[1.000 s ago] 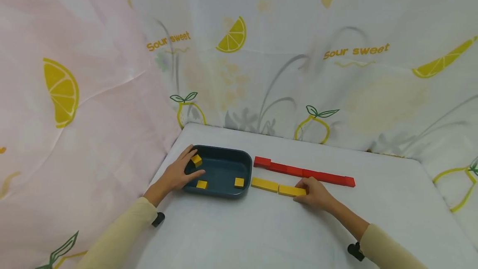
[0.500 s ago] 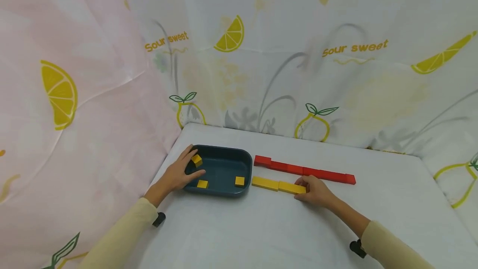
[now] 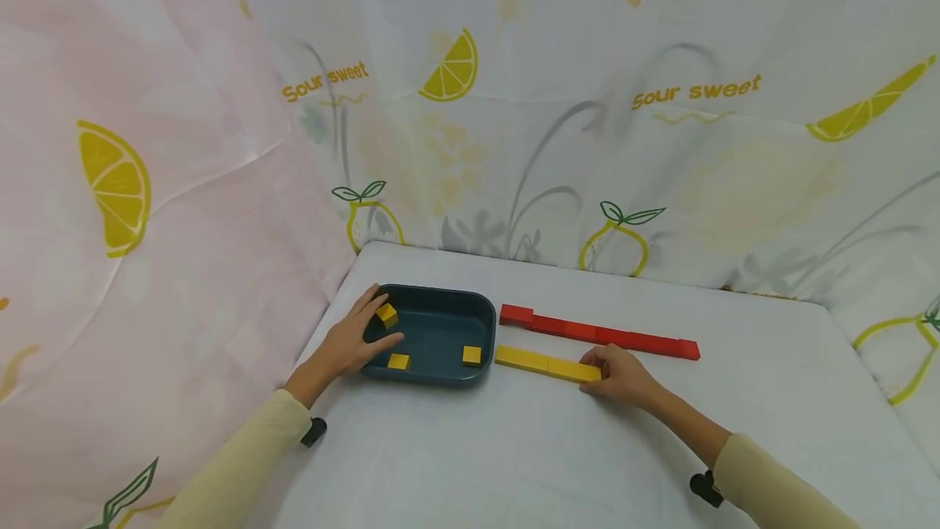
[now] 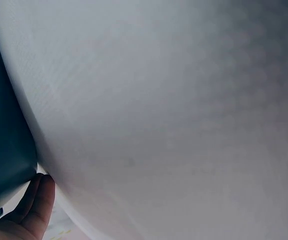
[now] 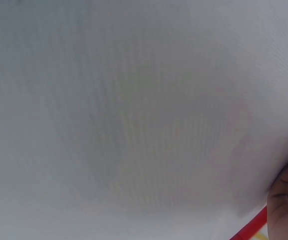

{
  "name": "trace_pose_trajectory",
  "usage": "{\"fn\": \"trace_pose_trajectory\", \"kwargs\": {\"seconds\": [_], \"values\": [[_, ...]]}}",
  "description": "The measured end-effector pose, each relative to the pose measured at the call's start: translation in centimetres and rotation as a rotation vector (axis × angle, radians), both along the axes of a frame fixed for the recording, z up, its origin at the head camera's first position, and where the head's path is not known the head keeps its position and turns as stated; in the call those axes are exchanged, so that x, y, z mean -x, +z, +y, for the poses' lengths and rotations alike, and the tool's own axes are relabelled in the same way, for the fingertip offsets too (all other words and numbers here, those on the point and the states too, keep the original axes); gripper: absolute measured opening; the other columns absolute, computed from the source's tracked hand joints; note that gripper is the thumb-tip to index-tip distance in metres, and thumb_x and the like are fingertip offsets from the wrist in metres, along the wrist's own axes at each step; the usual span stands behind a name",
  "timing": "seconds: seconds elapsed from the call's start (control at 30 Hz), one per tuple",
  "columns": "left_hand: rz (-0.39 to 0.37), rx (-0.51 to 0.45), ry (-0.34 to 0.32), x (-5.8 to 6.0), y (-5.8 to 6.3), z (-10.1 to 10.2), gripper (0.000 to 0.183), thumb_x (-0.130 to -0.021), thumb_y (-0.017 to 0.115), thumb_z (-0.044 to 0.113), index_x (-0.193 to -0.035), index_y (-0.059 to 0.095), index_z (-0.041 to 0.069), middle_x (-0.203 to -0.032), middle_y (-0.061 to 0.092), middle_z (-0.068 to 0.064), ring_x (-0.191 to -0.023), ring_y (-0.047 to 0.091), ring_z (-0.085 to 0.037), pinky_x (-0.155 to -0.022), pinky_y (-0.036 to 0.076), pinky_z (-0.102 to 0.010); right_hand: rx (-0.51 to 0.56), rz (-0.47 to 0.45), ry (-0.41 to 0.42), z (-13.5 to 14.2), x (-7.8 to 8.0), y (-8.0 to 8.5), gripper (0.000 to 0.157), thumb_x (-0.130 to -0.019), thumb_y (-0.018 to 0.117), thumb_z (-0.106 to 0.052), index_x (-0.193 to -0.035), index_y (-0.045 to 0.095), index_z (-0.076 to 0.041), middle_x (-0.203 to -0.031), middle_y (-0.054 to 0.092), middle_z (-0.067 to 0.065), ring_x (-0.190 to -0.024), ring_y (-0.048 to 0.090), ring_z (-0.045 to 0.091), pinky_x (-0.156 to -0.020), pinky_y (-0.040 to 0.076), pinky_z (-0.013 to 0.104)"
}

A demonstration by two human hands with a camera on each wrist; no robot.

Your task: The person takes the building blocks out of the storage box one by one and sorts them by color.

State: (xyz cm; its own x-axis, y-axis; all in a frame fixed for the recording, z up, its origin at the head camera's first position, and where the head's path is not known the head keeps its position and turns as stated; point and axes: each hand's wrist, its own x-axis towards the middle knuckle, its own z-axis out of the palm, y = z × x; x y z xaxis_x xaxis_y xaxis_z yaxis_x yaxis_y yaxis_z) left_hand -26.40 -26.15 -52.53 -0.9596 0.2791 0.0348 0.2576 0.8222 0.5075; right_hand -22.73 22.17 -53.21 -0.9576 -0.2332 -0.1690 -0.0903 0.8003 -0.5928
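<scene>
A dark teal tray [image 3: 435,331] stands on the left part of the table, with three small yellow blocks inside. My left hand [image 3: 347,348] rests on its left end, thumb stretched over the inside; in the left wrist view, fingers [image 4: 40,202] touch the outer wall. To the tray's right, two long yellow blocks lie end to end, forming one bar. My right hand [image 3: 622,374] pinches the free end of the right yellow block [image 3: 571,370]. The left yellow block [image 3: 520,358] reaches almost to the tray. Beyond it runs a row of red blocks [image 3: 573,330], partly seen in the right wrist view.
The white table [image 3: 470,455] runs back to a lemon-patterned cloth [image 3: 514,145] hanging behind and at both sides. Small dark devices sit at both wrists. A slightly raised red block [image 3: 517,315] begins the red row near the tray.
The narrow gap between the two long yellow blocks has closed as my right hand slid its block leftward. My left hand and the tray have stayed put.
</scene>
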Motion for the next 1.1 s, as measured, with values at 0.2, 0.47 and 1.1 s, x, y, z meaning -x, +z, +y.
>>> {"fn": "trace_pose_trajectory", "kwargs": {"seconds": [0.2, 0.47, 1.1], "values": [[-0.002, 0.003, 0.0, 0.1, 0.0, -0.2, 0.092, -0.089, 0.056, 0.068, -0.158, 0.023, 0.016, -0.168, 0.007, -0.007, -0.141, 0.038, -0.043, -0.105, 0.036, -0.067, -0.004, -0.001, -0.004, -0.4, 0.2, 0.3, 0.036, -0.075, 0.086, -0.02, -0.107, 0.071, -0.011, -0.094, 0.064, 0.0, -0.082, 0.053, 0.015, -0.072, 0.05, 0.026], [-0.002, -0.002, 0.008, -0.1, 0.0, -0.2, 0.093, -0.088, 0.057, 0.068, -0.158, 0.024, 0.017, -0.168, 0.008, -0.007, -0.141, 0.037, -0.043, -0.105, 0.036, -0.067, 0.002, -0.01, 0.026, -0.6, 0.8, 0.4, 0.035, -0.076, 0.086, -0.019, -0.107, 0.071, -0.011, -0.097, 0.067, 0.0, -0.084, 0.054, 0.015, -0.074, 0.052, 0.027], [-0.002, -0.012, -0.003, 0.1, -0.2, -0.1, 0.094, -0.087, 0.058, 0.068, -0.158, 0.025, 0.016, -0.168, 0.008, -0.006, -0.143, 0.035, -0.04, -0.107, 0.035, -0.066, 0.026, -0.015, 0.018, -0.3, 0.7, 0.1, 0.035, -0.077, 0.085, -0.018, -0.109, 0.071, -0.011, -0.096, 0.065, -0.001, -0.084, 0.053, 0.016, -0.072, 0.051, 0.026]]}}
